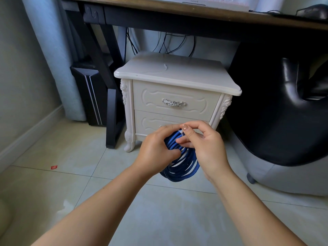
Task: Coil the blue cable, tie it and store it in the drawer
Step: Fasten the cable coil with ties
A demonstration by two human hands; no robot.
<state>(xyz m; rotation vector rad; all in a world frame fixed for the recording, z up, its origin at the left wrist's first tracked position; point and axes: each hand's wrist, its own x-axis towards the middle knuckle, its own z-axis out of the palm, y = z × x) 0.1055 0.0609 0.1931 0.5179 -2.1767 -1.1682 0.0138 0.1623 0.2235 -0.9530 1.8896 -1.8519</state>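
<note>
The blue cable (182, 167) hangs in a coil of several loops between my hands, above the tiled floor. My left hand (156, 150) grips the top of the coil from the left. My right hand (204, 144) pinches a thin white tie (181, 131) at the top of the bundle between thumb and forefinger. Behind the hands stands a white nightstand (177, 80) with two drawers, both closed. The upper drawer (174, 96) has a silver handle (174, 103); the lower drawer (150, 121) is partly hidden by my hands.
A dark desk (177, 13) spans above the nightstand, with black cables hanging behind. A black computer tower (92, 93) and desk leg stand to the left. A black chair (284, 103) fills the right. A red scrap (54, 167) lies on the floor.
</note>
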